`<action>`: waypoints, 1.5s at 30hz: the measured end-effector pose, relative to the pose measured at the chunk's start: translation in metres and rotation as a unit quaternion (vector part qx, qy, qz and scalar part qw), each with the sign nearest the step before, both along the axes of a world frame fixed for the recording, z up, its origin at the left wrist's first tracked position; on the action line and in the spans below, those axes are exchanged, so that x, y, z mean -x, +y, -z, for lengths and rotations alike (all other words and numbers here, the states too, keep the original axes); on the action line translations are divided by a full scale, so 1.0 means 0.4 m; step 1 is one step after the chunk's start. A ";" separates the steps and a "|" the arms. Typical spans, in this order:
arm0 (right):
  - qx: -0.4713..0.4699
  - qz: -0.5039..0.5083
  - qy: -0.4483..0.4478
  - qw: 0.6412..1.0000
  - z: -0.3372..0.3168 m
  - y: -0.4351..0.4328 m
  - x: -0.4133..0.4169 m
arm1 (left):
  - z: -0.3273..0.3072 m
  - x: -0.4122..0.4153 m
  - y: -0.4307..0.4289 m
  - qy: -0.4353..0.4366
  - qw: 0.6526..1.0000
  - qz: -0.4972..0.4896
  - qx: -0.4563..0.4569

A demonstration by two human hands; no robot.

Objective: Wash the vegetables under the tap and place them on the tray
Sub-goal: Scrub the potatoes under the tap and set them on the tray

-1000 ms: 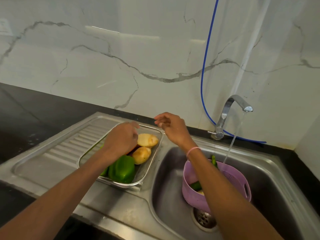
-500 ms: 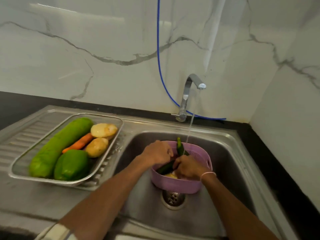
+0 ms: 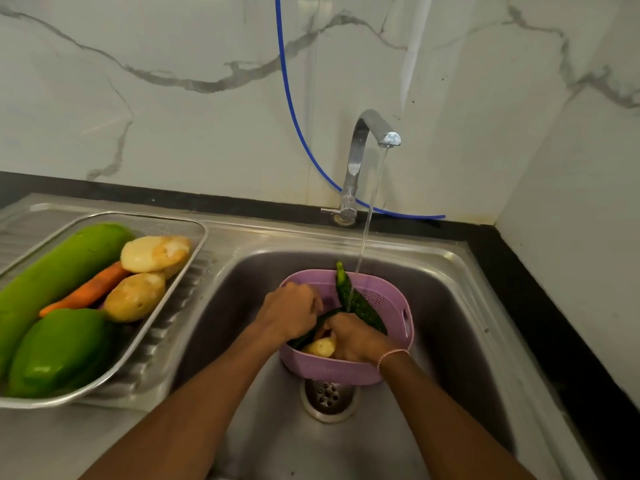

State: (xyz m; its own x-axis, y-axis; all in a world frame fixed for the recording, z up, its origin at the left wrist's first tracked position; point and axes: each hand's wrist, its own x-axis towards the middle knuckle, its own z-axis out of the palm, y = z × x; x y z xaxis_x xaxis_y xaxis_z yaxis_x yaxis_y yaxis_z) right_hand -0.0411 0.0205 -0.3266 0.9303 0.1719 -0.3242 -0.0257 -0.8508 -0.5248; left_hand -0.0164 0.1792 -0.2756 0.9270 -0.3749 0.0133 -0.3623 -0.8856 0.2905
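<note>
Both our hands are down in the purple basket (image 3: 391, 306), which sits in the sink (image 3: 242, 292) over the drain (image 3: 328, 397). A potato (image 3: 320, 346) lies at the basket's near edge against our right hand (image 3: 358, 341), whose curled fingers and thumb hold it. Our left hand (image 3: 290, 312) bends its fingers down onto a dark green vegetable (image 3: 304, 337); we cannot tell whether they grip it. Water from the tap (image 3: 369, 128) falls on a bumpy green gourd (image 3: 362, 306) leaning toward the basket's far edge. The tray (image 3: 203, 237) with vegetables rests on the drainboard, left of the sink.

Before me: 2 white marble walls (image 3: 156, 126), grey-veined, meeting at right; black worktop (image 3: 540, 306) below; blue hose (image 3: 286, 84) down back wall.
</note>
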 end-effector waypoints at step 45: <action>-0.523 0.270 -0.010 0.808 -0.153 -0.047 -0.009 | -0.040 0.038 -0.066 0.280 0.810 -0.002 0.516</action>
